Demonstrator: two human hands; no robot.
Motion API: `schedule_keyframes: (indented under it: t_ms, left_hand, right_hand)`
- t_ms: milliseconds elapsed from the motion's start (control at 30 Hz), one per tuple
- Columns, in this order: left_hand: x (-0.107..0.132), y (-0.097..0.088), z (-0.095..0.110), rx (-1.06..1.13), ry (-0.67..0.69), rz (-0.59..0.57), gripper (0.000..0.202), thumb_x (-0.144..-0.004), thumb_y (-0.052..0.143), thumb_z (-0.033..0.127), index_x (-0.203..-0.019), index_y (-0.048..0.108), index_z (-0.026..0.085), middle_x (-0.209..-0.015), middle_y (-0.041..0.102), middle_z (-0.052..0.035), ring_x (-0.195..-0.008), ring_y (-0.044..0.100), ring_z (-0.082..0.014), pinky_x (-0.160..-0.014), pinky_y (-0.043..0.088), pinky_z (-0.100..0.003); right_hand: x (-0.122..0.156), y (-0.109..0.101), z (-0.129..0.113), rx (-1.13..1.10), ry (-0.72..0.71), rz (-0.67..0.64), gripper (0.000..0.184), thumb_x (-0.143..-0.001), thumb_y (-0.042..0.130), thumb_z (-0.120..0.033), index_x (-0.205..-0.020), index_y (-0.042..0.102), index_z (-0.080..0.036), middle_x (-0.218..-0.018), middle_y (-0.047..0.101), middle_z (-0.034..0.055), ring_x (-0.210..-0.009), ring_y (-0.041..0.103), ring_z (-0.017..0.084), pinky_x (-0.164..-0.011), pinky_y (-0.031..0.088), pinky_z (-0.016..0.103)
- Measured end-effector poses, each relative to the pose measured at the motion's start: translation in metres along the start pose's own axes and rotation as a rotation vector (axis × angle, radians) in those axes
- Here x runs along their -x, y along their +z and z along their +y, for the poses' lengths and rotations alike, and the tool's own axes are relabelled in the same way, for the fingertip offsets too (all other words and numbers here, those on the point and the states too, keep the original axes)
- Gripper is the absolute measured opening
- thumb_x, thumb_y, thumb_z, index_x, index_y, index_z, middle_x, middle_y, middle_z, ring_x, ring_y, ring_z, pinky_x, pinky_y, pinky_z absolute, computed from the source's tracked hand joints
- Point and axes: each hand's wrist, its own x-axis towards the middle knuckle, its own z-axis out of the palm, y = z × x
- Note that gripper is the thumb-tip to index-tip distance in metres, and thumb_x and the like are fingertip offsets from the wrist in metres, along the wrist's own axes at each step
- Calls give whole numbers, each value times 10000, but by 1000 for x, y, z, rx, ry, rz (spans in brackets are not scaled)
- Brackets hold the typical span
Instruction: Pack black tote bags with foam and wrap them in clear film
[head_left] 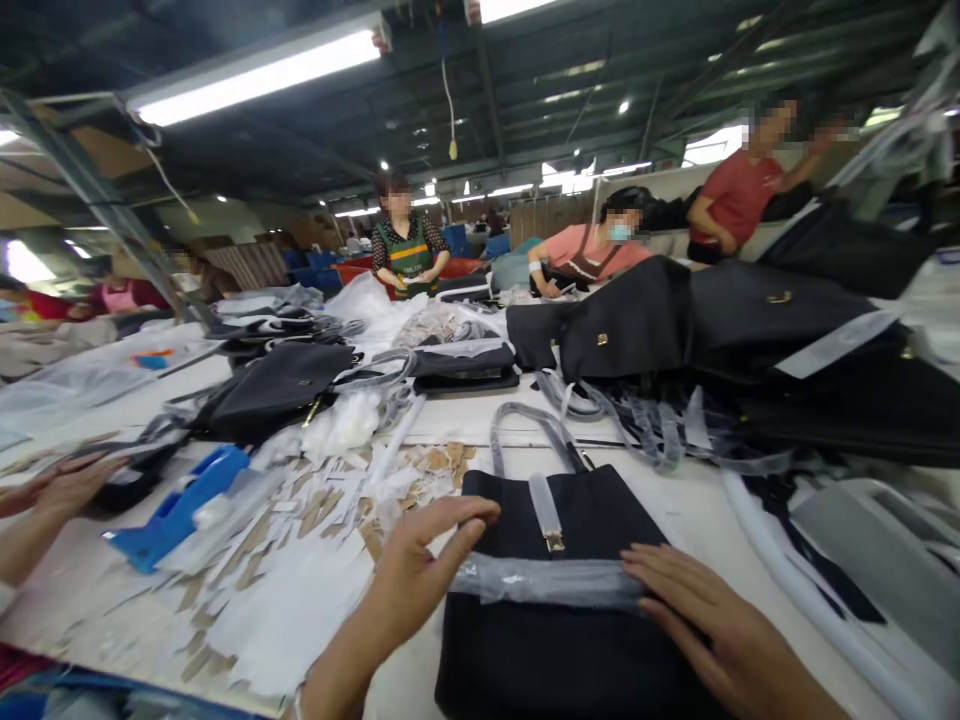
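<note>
A black handbag (525, 650) lies on the table right in front of me. A strap wrapped in clear plastic (551, 582) runs across its front, below a metal clasp (554, 541) on a plastic-covered tab. My left hand (424, 565) is at the bag's left edge, touching the left end of the wrapped strap; its thumb and forefinger stretch out with a gap between them. On the right side, my right hand (697, 610) rests with fingers extended over the bag and the strap's other end. A plastic-wrapped handle (517, 410) loops from the bag's top.
Scraps of cardboard and white paper (292, 590) cover the table to the left, beside a blue tape dispenser (180, 510). A co-worker's hands (64, 495) are at the far left. More black bags (630, 320) pile up behind and right. Several people work beyond.
</note>
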Motion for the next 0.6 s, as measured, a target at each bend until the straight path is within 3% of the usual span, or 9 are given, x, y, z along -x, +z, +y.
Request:
schedule_keyframes:
  t_ms: [100,167,267,367,433,500,600]
  left_hand:
    - [-21,-10,5,42,62,117,219,-954,550,350,-1024,732,250,-991,761,-16,-949,704,-183,-884,566,-309]
    - [-33,0,1,5,90,109,224,-953,549,355,-1038,728,251,-1018,760,-22,-968,708,-189,-900,571,-317]
    - [-39,38,-15,-125,186,-61,257,-965,522,357,-1141,693,282,-1154,729,-20,-1083,680,-193,-956,560,-331]
    - [-28,86,-41,-308,342,-257,368,-950,544,372,-1310,588,316,-1347,625,-17,-1222,605,-214,-1014,533,-379]
    - [-17,111,-62,-434,435,-323,448,-931,570,380,-1373,530,318,-1408,570,-22,-1266,569,-239,-1017,527,-422]
    - [-8,128,-82,-527,500,-336,478,-933,567,376,-1401,501,307,-1431,544,-25,-1285,550,-248,-1005,533,-437]
    - [-4,135,-99,-584,555,-317,485,-942,552,381,-1415,486,292,-1455,516,-24,-1312,521,-246,-1012,532,-416]
  right_hand:
    - [-4,1,-9,-27,16,19,315,-952,544,-299,-1248,652,-282,-1266,673,32,-1177,630,224,-1000,548,390]
    - [-2,10,-9,-45,24,0,314,-942,568,-286,-1245,648,-271,-1267,673,36,-1172,633,222,-1016,536,397]
    - [6,25,-8,-79,40,-36,327,-925,591,-239,-1248,637,-258,-1257,680,37,-1167,635,212,-1062,497,411]
    - [15,32,-10,-93,55,-31,371,-916,577,-176,-1278,612,-251,-1280,667,44,-1208,606,203,-1097,459,407]
    - [20,31,-14,-95,54,-13,381,-911,570,-152,-1279,606,-240,-1297,656,52,-1240,580,203,-1108,445,407]
    - [23,27,-17,-89,57,18,374,-915,558,-145,-1278,600,-228,-1318,641,58,-1279,544,205,-1115,437,415]
    - [26,21,-19,-71,85,108,379,-926,541,-137,-1297,577,-211,-1346,618,71,-1323,496,211,-1119,433,433]
